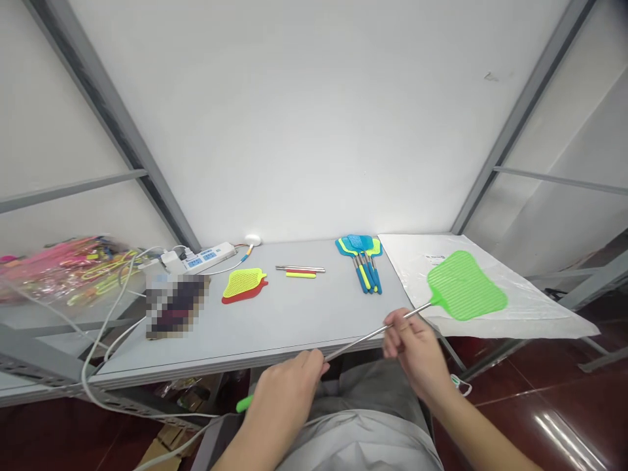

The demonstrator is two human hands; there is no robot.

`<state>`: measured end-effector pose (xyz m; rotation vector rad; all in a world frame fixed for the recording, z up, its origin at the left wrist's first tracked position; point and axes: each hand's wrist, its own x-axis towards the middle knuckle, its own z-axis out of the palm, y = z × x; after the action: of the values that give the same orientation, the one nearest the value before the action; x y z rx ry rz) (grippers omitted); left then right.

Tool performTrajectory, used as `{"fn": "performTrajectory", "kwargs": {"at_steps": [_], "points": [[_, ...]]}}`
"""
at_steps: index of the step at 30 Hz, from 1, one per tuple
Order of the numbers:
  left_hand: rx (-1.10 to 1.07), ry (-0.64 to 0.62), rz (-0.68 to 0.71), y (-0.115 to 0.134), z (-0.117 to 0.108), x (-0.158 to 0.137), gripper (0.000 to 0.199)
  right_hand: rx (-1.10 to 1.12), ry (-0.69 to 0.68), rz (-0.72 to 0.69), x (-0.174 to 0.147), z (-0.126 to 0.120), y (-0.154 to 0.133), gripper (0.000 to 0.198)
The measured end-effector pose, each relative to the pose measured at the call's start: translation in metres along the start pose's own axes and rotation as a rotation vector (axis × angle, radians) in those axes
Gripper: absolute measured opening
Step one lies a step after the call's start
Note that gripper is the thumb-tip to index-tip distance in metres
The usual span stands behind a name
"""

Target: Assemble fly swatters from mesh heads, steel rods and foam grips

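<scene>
A green fly swatter [466,286] with a long metal rod slants across my lap, its ribbed head up at the right over a white sheet. My left hand [290,386] is wrapped round the lower rod near the green grip, whose end shows past the hand. Higher up, the fingers of my right hand [412,343] pinch the rod below the swatter's head. Beyond my hands, a bundle of small blue and yellow fly swatters [366,261] lies on the table. A yellow swatter head [245,284] overlaps a red one [240,298] to the left.
Thin metal rods [300,268] lie beside a yellow handle [301,275] and a red one on the grey table [294,320]. A power strip [210,257] with white cables stands at the left. Plastic bags [73,271] fill the far left. The white sheet [417,261] overhangs the right edge.
</scene>
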<state>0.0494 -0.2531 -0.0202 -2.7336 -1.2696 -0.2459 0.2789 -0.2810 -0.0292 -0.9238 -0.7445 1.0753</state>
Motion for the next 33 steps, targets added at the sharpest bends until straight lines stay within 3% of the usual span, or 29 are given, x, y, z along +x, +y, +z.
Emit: {"fn": "performTrajectory", "kwargs": {"at_steps": [5, 9, 11, 14, 16, 19, 24, 28, 33], "points": [[0.081, 0.152, 0.007, -0.015, -0.001, -0.006, 0.024, 0.083, 0.190, -0.100, 0.012, -0.027, -0.038, 0.028], [0.095, 0.278, -0.001, -0.004, -0.003, -0.006, 0.026, 0.100, 0.221, -0.178, 0.004, -0.022, -0.038, 0.023], [0.087, 0.312, 0.005, 0.006, -0.005, -0.004, 0.023, 0.059, 0.133, -0.139, -0.006, -0.009, -0.024, 0.021], [0.047, 0.295, 0.021, 0.018, -0.007, -0.003, 0.024, -0.042, -0.157, 0.010, -0.022, 0.016, 0.003, 0.027], [0.024, 0.275, 0.016, 0.017, -0.006, -0.004, 0.027, -0.060, -0.222, 0.039, -0.027, 0.027, 0.013, 0.032], [0.021, 0.284, 0.010, -0.002, -0.004, -0.007, 0.031, 0.005, -0.136, 0.046, -0.024, 0.024, 0.005, 0.032], [0.132, 0.443, -0.029, -0.059, 0.000, -0.010, 0.040, 0.125, 0.240, -0.113, -0.006, -0.020, -0.042, 0.026], [0.170, 0.516, -0.025, -0.081, 0.001, -0.010, 0.038, 0.120, 0.255, -0.122, -0.001, -0.039, -0.056, 0.026], [0.170, 0.552, -0.079, -0.079, -0.007, -0.013, 0.034, 0.143, 0.213, -0.081, -0.002, -0.033, -0.052, 0.026]]}}
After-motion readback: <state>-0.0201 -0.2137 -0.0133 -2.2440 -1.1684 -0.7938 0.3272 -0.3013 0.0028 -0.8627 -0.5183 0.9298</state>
